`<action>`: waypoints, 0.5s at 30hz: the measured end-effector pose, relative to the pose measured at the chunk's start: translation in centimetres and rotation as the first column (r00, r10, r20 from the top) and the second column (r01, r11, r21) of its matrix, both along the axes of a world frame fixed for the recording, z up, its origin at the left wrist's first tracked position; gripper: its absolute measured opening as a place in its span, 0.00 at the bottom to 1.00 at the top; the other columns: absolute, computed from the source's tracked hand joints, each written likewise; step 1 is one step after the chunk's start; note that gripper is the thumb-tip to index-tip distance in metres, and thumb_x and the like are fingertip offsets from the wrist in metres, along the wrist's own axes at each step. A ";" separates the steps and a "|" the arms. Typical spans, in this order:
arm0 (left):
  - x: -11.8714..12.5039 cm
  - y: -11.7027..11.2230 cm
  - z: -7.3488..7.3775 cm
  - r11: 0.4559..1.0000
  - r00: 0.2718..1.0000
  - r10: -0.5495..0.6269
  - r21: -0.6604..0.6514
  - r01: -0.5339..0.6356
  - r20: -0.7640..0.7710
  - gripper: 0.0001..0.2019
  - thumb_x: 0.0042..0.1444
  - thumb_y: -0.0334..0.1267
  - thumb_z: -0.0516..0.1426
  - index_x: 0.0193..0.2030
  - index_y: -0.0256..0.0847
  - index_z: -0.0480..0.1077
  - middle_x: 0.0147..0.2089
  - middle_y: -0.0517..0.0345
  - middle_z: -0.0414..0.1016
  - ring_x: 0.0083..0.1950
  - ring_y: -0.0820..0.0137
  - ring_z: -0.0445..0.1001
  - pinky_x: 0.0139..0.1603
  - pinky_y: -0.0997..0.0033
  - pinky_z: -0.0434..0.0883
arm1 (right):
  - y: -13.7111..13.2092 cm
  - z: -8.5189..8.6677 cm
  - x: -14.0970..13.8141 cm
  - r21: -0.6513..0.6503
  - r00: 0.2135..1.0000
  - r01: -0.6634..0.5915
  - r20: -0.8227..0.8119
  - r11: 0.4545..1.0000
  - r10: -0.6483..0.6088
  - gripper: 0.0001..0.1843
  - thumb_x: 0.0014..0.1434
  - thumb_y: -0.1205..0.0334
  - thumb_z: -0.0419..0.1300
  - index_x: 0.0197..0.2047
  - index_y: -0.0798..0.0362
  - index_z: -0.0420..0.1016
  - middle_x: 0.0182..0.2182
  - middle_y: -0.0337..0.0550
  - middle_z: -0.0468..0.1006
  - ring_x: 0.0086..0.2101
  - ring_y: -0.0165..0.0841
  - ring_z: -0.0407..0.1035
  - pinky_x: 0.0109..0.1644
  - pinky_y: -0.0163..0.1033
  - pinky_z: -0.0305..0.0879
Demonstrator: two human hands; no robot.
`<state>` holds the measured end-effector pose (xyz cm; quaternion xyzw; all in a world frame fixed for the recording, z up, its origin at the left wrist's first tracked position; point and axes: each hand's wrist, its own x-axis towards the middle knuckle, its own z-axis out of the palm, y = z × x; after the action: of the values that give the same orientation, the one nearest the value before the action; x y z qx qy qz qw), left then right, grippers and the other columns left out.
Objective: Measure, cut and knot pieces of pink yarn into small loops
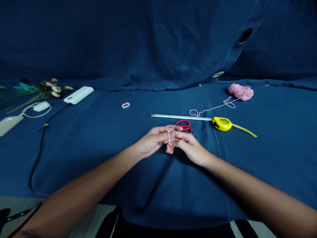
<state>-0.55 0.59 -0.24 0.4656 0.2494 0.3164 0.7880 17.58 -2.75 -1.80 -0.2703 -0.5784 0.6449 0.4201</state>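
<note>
A short piece of pale pink yarn (169, 137) runs between my fingertips, curved in a small loop. My left hand (156, 140) pinches it from the left, and my right hand (189, 145) meets it from the right, the fingers of both hands touching. Just beyond my fingers lie scissors with red handles (185, 124); their blades are hidden behind my hands. Past them stretches the white blade of a tape measure (180, 116), pulled out from its yellow case (222, 124).
A pink yarn ball (241, 92) trails a loose strand at the back right. A small pink yarn ring (125, 105) lies left of centre. At the left are a white power bank (79, 95) with a black cable (41, 148), a white charger (41, 106) and artificial flowers (54, 88).
</note>
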 end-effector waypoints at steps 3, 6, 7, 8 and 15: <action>0.1 -0.1 0.1 1.000 1.000 0.029 0.011 -0.029 -0.012 0.12 0.60 0.41 0.67 0.44 0.33 0.82 0.63 0.43 0.73 0.32 0.75 0.77 0.33 0.71 0.78 | -0.1 0.0 -0.1 -0.011 1.000 0.007 -0.025 1.000 -0.008 0.11 0.68 0.54 0.64 0.42 0.55 0.79 0.32 0.42 0.80 0.33 0.32 0.75 0.42 0.40 0.74; 0.2 -0.1 0.1 0.998 0.999 0.053 0.021 -0.053 -0.014 0.10 0.59 0.41 0.67 0.41 0.34 0.83 0.63 0.44 0.72 0.37 0.71 0.78 0.32 0.72 0.78 | -0.2 -0.1 -0.3 -0.030 0.999 0.036 -0.033 0.999 -0.037 0.12 0.65 0.54 0.68 0.45 0.53 0.79 0.32 0.40 0.80 0.32 0.31 0.76 0.40 0.38 0.75; 0.2 -0.1 0.1 0.998 0.999 0.051 0.026 -0.051 -0.013 0.10 0.59 0.41 0.67 0.41 0.35 0.83 0.63 0.44 0.72 0.38 0.70 0.78 0.31 0.71 0.78 | -0.2 -0.2 -0.3 -0.034 0.999 0.046 -0.025 0.998 -0.047 0.12 0.64 0.54 0.68 0.46 0.53 0.79 0.31 0.40 0.80 0.31 0.31 0.76 0.39 0.38 0.75; 0.2 -0.1 0.0 0.999 0.999 0.045 0.031 -0.044 -0.010 0.11 0.59 0.41 0.67 0.41 0.35 0.83 0.62 0.43 0.73 0.37 0.70 0.78 0.31 0.71 0.78 | -0.2 -0.2 -0.4 -0.035 0.998 0.056 -0.015 0.998 -0.057 0.12 0.64 0.54 0.68 0.46 0.53 0.79 0.31 0.40 0.80 0.30 0.30 0.76 0.38 0.37 0.75; -0.1 0.2 -0.3 1.000 1.000 -0.023 0.011 0.023 0.015 0.15 0.63 0.41 0.64 0.53 0.35 0.80 0.41 0.49 0.80 0.26 0.71 0.77 0.30 0.68 0.77 | -0.1 -0.1 -0.3 -0.009 0.998 0.058 0.026 0.998 -0.058 0.18 0.68 0.47 0.62 0.43 0.54 0.82 0.31 0.43 0.82 0.29 0.31 0.76 0.38 0.39 0.76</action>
<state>-0.63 0.76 -0.55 0.4705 0.2364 0.3121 0.7907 17.33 -2.85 -1.93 -0.2972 -0.5725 0.6316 0.4301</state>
